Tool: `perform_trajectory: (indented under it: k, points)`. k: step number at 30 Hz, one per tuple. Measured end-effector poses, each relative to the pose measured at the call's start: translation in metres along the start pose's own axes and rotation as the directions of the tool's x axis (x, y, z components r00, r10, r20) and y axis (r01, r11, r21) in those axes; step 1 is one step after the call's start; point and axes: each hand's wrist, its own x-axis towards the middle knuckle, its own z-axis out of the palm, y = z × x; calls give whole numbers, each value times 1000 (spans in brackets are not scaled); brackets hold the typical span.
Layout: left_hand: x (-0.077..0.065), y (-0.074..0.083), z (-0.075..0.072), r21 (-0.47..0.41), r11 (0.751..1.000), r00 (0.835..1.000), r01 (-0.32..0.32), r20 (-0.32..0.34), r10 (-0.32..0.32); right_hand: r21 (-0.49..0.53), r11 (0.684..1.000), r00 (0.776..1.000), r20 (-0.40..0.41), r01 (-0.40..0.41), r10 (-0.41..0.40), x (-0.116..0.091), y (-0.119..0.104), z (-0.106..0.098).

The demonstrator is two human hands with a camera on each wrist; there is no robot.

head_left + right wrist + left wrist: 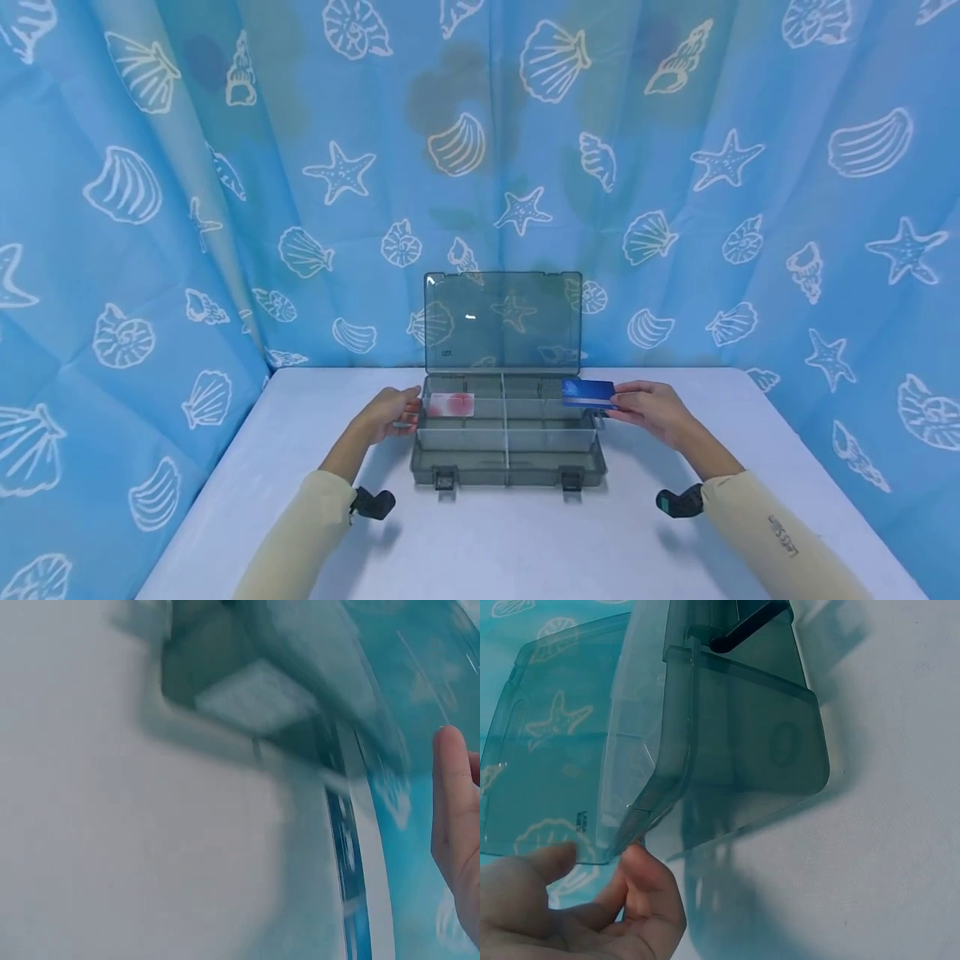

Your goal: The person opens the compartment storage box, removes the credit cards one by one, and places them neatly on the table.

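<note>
Blue card (pixel 587 392), long axis left-right, right end pinched by right fingers (pixel 636 387), left fingers (pixel 654 889) loose beside box (pixel 480 477)

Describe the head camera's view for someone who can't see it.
A person's right hand holds a blue card at the right side of an open, divided box; the left hand is at the left side, near a pinkish card inside. Behind hangs a blue curtain.
</note>
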Motion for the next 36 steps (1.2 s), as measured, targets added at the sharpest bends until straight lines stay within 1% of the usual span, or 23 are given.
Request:
perform_trajectory:
  k: [2, 6, 10, 14, 19, 23, 26, 31, 36]
  points:
    - [-1, -2, 0, 11, 1000, 1000, 2, -8, -2, -26, 1000, 1000, -5, 14, -14, -1, 6, -15]
    - [-2, -6, 0, 34, 999, 1000, -17, -17, 18, -59, 998, 999, -34, 6, -8, -1, 20, -41]
    - [-2, -7, -1, 42, 999, 999, -26, -31, 27, -67, 998, 999, -32, -20, 18, 2, 35, -53]
    - [-1, -7, -2, 44, 999, 999, -23, -39, 25, -53, 997, 998, -27, -54, 53, 4, 47, -55]
    - [0, -6, 0, 45, 999, 999, -17, -32, 19, -21, 996, 996, -35, -85, 84, 3, 52, -61]
    - [0, -5, 1, 56, 998, 999, -23, -24, 24, -37, 996, 995, -60, -85, 83, 0, 54, -69]
    - [0, -4, 2, 64, 998, 999, -19, -32, 21, -73, 995, 996, -58, -69, 65, -1, 56, -72]
    - [1, -4, 0, 72, 997, 999, -16, -42, 19, -125, 990, 998, -35, -61, 57, 4, 60, -64]
    - [2, -3, 0, 68, 997, 999, -28, -22, 30, -142, 988, 997, -37, -68, 63, 8, 61, -50]
